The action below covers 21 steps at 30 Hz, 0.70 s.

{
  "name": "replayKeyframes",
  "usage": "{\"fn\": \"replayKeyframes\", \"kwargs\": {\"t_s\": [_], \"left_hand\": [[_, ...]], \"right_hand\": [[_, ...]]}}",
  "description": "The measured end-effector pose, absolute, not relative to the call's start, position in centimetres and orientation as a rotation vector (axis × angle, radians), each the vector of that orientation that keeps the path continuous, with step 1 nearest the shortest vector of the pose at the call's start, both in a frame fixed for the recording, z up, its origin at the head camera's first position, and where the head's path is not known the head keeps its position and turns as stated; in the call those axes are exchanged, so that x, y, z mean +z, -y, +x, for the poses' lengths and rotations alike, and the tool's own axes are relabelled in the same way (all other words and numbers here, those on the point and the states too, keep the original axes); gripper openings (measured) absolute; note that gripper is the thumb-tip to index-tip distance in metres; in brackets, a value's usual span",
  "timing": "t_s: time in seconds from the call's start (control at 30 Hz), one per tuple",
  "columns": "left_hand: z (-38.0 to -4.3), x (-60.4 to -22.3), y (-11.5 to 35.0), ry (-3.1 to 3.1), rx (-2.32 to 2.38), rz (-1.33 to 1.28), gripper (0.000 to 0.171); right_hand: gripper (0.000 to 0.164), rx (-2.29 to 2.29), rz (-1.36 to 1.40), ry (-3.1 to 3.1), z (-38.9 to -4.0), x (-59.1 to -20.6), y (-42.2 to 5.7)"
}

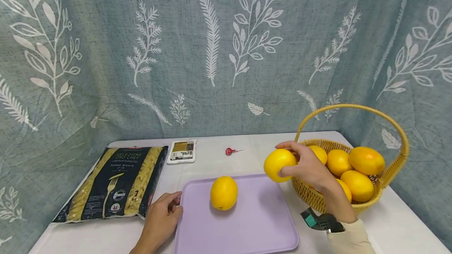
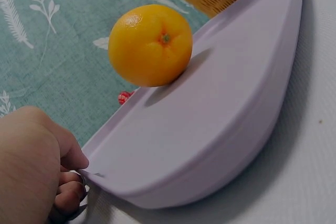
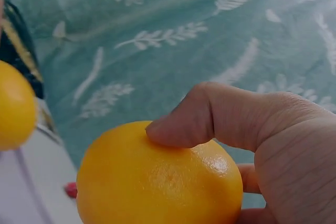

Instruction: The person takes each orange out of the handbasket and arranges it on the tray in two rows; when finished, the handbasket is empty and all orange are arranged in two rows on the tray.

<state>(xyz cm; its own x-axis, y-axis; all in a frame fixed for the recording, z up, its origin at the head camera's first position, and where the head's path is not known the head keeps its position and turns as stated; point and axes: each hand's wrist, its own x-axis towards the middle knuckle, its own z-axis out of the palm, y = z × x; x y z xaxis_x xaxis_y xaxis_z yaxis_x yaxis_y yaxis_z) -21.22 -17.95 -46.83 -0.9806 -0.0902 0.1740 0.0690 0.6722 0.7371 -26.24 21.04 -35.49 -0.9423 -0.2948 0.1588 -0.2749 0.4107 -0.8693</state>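
Note:
My right hand (image 1: 308,167) grips an orange (image 1: 280,165) above the right rear corner of the lilac tray (image 1: 254,222), left of the wicker basket (image 1: 310,203). In the right wrist view the thumb (image 3: 181,127) lies across the fruit, with other fingers partly hidden behind it. A second orange (image 1: 224,193) rests on the tray, left of its middle; the left wrist view shows its stem end. At the tray's left rim my left hand (image 1: 162,216) pinches the edge between thumb and curled fingers.
Several oranges (image 1: 357,185) fill the basket, whose tall handle (image 1: 353,106) arches above them. To the left lies a bag of penne pasta (image 1: 116,183). Behind the tray are a small white packet (image 1: 181,151) and a red lollipop (image 1: 229,151). A patterned curtain (image 1: 197,69) hangs at the back.

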Motion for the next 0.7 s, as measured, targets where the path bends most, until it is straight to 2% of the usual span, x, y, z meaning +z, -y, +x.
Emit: {"fn": "replayKeyframes", "kwargs": {"t_s": [0.2, 0.4, 0.6, 0.7], "left_hand": [[-21.2, -46.9, 18.0, 2.682, -1.194, 0.014, 0.038], [-21.1, -46.9, 18.0, 2.677, -1.198, 0.006, 0.037], [-21.2, -47.0, 18.0, 2.682, -1.191, 0.012, 0.038], [-21.2, -47.0, 18.0, 2.686, -1.186, 0.014, 0.038]], "right_hand": [[0.062, -1.557, -0.558, -2.498, -27.1, -37.9, -18.7], [0.067, -1.457, -0.51, -2.417, -27.7, -40.3, -17.0], [0.062, -1.414, -0.502, -2.336, -28.0, -41.6, -15.9], [0.066, -1.424, -0.481, -2.3, -28.1, -41.8, -15.9]]}}
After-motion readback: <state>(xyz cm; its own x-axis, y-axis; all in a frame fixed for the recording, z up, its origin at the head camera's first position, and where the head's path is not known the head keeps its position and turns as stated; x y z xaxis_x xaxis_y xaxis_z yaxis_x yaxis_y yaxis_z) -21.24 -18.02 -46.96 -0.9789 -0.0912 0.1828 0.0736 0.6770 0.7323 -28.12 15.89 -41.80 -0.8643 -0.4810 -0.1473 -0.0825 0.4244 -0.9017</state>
